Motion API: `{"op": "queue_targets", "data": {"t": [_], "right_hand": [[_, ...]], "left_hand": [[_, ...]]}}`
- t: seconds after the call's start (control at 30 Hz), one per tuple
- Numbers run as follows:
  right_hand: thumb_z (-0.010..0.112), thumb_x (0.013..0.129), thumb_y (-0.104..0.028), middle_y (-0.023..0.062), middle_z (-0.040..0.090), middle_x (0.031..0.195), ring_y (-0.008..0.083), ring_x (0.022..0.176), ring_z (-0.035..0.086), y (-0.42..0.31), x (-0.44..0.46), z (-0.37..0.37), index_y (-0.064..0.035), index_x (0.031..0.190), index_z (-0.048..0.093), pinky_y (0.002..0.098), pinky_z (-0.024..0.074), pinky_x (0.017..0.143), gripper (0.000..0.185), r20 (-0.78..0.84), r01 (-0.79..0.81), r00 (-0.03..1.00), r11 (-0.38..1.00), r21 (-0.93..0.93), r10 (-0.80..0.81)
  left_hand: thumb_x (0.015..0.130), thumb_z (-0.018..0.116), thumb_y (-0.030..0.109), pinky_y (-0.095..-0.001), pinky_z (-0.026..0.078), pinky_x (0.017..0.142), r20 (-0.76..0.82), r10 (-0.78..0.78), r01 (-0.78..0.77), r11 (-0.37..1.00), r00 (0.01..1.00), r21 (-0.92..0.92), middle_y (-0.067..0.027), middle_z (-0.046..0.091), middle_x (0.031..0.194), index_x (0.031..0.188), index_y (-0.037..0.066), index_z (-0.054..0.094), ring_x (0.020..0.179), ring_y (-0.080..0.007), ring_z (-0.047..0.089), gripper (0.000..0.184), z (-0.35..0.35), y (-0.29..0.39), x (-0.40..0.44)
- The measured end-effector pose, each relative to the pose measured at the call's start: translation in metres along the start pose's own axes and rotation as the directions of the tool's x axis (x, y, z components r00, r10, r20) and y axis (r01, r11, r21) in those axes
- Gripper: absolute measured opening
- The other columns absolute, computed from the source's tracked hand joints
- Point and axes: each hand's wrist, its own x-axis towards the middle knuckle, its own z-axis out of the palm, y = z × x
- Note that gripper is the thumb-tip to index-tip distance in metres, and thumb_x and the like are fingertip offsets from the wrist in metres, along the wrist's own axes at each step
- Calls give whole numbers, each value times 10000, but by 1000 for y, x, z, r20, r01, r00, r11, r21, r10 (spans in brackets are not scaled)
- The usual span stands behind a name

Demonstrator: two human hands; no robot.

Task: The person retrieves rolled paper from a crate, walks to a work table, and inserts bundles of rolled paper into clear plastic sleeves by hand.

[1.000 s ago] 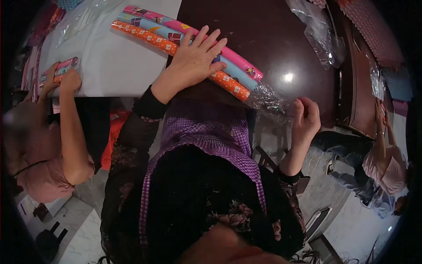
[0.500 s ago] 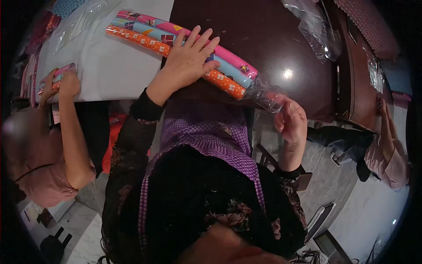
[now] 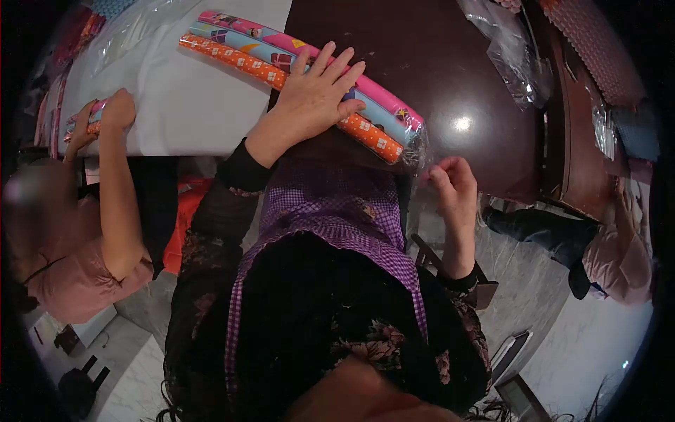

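Three wrapping paper rolls lie side by side, slanting across the table: a pink roll [image 3: 385, 100], a light blue roll [image 3: 242, 46] and an orange roll with white dots [image 3: 228, 59]. Clear plastic covers them. My left hand [image 3: 309, 98] presses flat on their middle, fingers spread. At the rolls' right end, the loose end of the clear plastic wrapper [image 3: 418, 146] sticks out in a crumpled strip. My right hand [image 3: 453, 186] is closed in a pinch on the tip of that strip, just off the table's front edge.
A white cloth [image 3: 176, 105] covers the table's left part; dark wood [image 3: 485, 77] shows on the right. Clear plastic bags [image 3: 517, 63] lie at the back right. On the left a person [image 3: 112, 190] holds small rolls [image 3: 95, 116]; another person [image 3: 619, 253] is at the far right.
My right hand has moved slightly left and down, and the plastic end is now gathered narrower. The rolls, with my left hand on them, appear shifted slightly right in view.
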Motion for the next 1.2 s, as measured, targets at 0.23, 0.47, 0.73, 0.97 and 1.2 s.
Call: {"op": "queue_targets", "data": {"t": [0.23,0.47,0.73,0.97,1.2], "right_hand": [[680,854,-110,35,660,808,45,614,515,0,-9,4,2,1005,640,211,428,564,192,37,103,995,900,-424,-96],[548,911,-76,138,679,1025,9,500,395,-8,-5,-10,-35,815,586,170,314,456,111,-80,211,977,897,389,-195],[568,921,-67,49,648,908,20,601,435,9,-4,-25,-37,877,596,176,364,560,60,-77,84,995,907,412,-58],[619,843,45,21,588,922,83,804,519,-3,-10,-45,7,905,612,196,416,732,73,-245,412,846,873,-262,-473],[594,811,81,76,595,876,124,830,537,-18,-37,-32,29,867,617,246,426,742,79,-330,603,758,798,23,-563]], "left_hand": [[938,470,496,-503,184,1135,33,-22,22,1000,999,2,-97,379,1483,1410,135,433,1392,-313,294,596,-1,2,0],[939,466,502,-504,184,1136,39,-17,17,1000,999,12,-94,376,1485,1419,143,424,1394,-307,292,601,-2,2,0],[933,482,497,-505,196,1129,35,-16,16,1000,999,9,-96,380,1482,1419,136,423,1393,-306,293,609,-1,1,1],[938,490,461,-515,193,1133,56,-26,26,1000,998,10,-92,350,1499,1437,141,393,1403,-304,273,601,-1,1,1],[940,480,472,-539,196,1129,84,-31,29,999,996,17,-92,326,1511,1444,142,376,1411,-315,252,611,-3,3,2]]}}
